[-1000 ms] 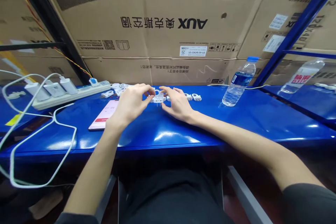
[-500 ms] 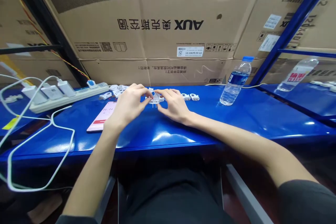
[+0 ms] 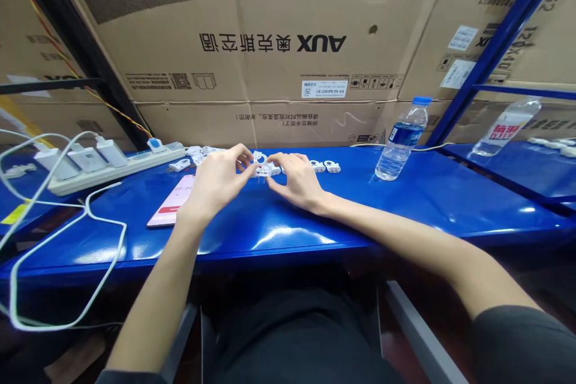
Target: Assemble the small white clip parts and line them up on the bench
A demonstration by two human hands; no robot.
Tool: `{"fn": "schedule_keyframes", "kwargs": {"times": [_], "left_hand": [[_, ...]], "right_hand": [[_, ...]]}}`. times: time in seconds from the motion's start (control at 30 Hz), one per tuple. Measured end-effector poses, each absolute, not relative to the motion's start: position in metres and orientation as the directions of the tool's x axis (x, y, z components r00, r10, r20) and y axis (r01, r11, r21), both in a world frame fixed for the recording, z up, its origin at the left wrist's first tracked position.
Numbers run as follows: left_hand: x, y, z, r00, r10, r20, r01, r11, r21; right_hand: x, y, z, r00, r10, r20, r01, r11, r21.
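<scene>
— What are the hands on?

— Both meet at one small white plastic part (image 3: 265, 169), held just above the blue tabletop (image 3: 405, 204) near its far edge. The left hand (image 3: 219, 180) pinches it from the left with thumb and fingertips closed on it; the right hand (image 3: 297, 180) has its fingertips pressed on the right side, fingers curled around it.

— How many more of those parts are there?

— Two lie just right of the right hand (image 3: 324, 165). A cluster (image 3: 198, 155) sits left of the left hand, by the power strip — too small and bunched to count.

— And the rest, counted?

— One power strip (image 3: 112, 167) at the far left with three white chargers (image 3: 81, 156) plugged in, and white cables (image 3: 67, 234) looping off the near edge. One phone (image 3: 173, 201) lies flat under the left wrist, screen lit. Two water bottles: one (image 3: 402, 138) upright right of the hands, a second (image 3: 504, 127) on the neighbouring blue surface, far right. Cardboard boxes (image 3: 270, 42) stacked behind.
</scene>
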State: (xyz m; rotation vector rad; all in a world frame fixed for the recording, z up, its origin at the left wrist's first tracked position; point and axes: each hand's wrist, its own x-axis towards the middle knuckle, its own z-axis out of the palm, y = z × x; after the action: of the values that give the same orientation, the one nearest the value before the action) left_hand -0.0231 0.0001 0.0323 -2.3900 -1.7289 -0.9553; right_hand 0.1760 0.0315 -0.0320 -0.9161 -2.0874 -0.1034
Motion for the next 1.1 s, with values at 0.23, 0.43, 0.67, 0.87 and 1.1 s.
{"fn": "schedule_keyframes", "kwargs": {"times": [0.23, 0.43, 0.67, 0.87, 1.1], "left_hand": [[-0.026, 0.002, 0.031, -0.039, 0.822, 0.568, 0.922, -0.189, 0.337], [-0.029, 0.003, 0.032, -0.152, 0.758, 0.634, 0.909, -0.145, 0.39], [-0.032, 0.003, 0.032, -0.152, 0.769, 0.62, 0.913, -0.13, 0.386], [-0.031, 0.001, 0.031, -0.144, 0.802, 0.58, 0.918, -0.11, 0.381], [-0.03, 0.001, 0.03, -0.151, 0.818, 0.555, 0.931, -0.07, 0.358]], "right_hand": [[0.169, 0.046, -0.035, -0.417, 0.597, 0.685, 0.672, 0.71, -0.21], [0.134, 0.068, -0.033, -0.464, 0.636, 0.617, 0.689, 0.697, -0.201], [0.097, 0.085, -0.036, -0.465, 0.717, 0.519, 0.738, 0.638, -0.221], [0.092, 0.091, -0.046, -0.439, 0.758, 0.483, 0.784, 0.586, -0.206], [0.094, 0.082, -0.043, -0.446, 0.748, 0.492, 0.794, 0.584, -0.168]]}}
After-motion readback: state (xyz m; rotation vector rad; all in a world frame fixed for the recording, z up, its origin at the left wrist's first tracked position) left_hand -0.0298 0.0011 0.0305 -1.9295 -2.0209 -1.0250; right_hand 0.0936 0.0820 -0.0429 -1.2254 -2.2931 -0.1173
